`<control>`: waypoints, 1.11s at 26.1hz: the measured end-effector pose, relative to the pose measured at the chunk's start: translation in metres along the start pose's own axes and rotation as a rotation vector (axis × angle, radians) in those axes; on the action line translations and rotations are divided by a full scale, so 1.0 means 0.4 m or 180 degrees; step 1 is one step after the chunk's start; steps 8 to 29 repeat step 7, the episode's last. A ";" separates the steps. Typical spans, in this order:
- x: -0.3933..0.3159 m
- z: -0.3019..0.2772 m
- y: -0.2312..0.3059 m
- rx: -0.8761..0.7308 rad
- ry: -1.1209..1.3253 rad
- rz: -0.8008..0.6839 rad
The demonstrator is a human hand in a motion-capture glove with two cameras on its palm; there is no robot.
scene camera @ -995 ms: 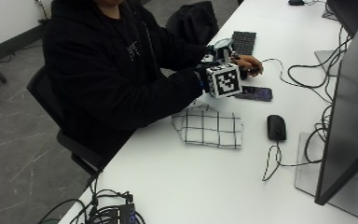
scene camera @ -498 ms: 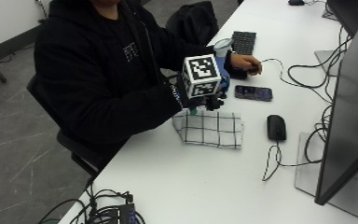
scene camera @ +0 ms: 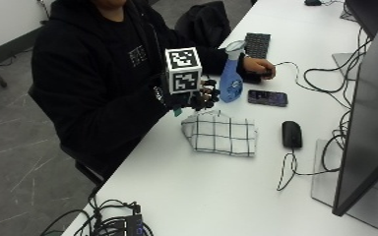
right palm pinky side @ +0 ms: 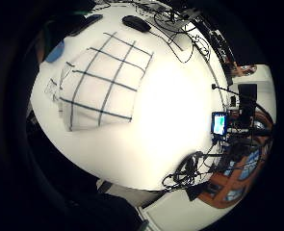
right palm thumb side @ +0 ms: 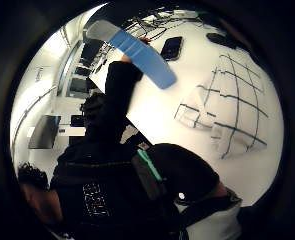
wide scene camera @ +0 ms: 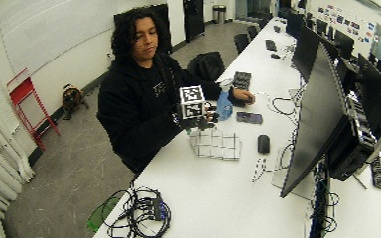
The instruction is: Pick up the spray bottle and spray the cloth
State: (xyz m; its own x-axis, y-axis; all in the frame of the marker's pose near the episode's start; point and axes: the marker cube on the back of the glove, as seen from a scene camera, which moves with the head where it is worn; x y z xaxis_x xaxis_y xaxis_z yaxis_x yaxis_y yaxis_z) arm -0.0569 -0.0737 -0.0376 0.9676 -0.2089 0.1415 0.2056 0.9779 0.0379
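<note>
A blue spray bottle (scene camera: pixel 231 78) with a white head stands upright on the white table (scene camera: pixel 195 187), between the cloth and the keyboard. The white cloth (scene camera: pixel 220 134) with dark grid lines lies flat near the table's front edge. My gloved right hand (scene camera: pixel 199 99) hovers above the cloth's corner nearest the person, just beside the bottle's base, fingers loosely curled and holding nothing. The thumb side palm view shows the bottle (right palm thumb side: pixel 137 50) a short way off and the cloth (right palm thumb side: pixel 232 110) below. The little finger side palm view looks down on the cloth (right palm pinky side: pixel 103 86). The bare left hand (scene camera: pixel 258 66) rests by the keyboard.
A dark phone (scene camera: pixel 266 98) lies right of the bottle and a black mouse (scene camera: pixel 292 133) right of the cloth. A keyboard (scene camera: pixel 258 44) sits behind the bottle. A large monitor (scene camera: pixel 372 98) and cables line the table's far side. More cables lie at the near corner (scene camera: pixel 117 223).
My right hand has drawn back from the bottle toward the person and now hangs over the cloth's near corner. The bottle and cloth have stayed in place.
</note>
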 end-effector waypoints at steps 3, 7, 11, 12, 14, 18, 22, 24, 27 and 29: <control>-0.020 0.012 0.021 -0.0099 0.0110 0.0007; -0.031 0.021 0.032 -0.0195 0.0170 -0.0030; -0.031 0.021 0.032 -0.0195 0.0170 -0.0030; -0.031 0.021 0.032 -0.0195 0.0170 -0.0030; -0.031 0.021 0.032 -0.0195 0.0170 -0.0030; -0.031 0.021 0.032 -0.0195 0.0170 -0.0030; -0.031 0.021 0.032 -0.0195 0.0170 -0.0030; -0.031 0.021 0.032 -0.0195 0.0170 -0.0030; -0.031 0.021 0.032 -0.0195 0.0170 -0.0030; -0.031 0.021 0.032 -0.0195 0.0170 -0.0030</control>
